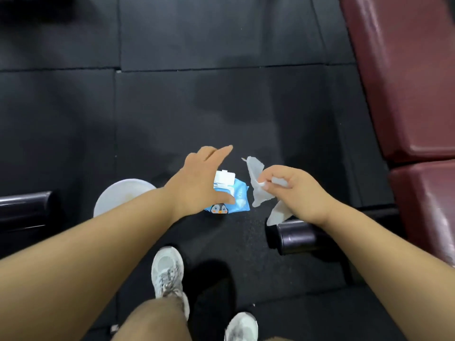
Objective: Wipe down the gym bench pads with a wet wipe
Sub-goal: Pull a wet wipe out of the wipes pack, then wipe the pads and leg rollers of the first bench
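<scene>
A blue pack of wet wipes (237,196) with a penguin print lies on the black rubber floor, its white lid flipped up. My left hand (199,179) hovers over the pack with fingers spread, holding nothing. My right hand (293,190) is closed on a crumpled white wet wipe (257,183), held just right of the pack. The dark red bench pads (403,77) run along the right edge, a long back pad and a shorter seat pad (428,205) below it.
A white round bowl (115,198) sits on the floor left of the pack. A black roller pad (295,236) juts out under my right wrist; another black roller (24,210) lies at the left edge. My two white sneakers (167,271) stand on the mat.
</scene>
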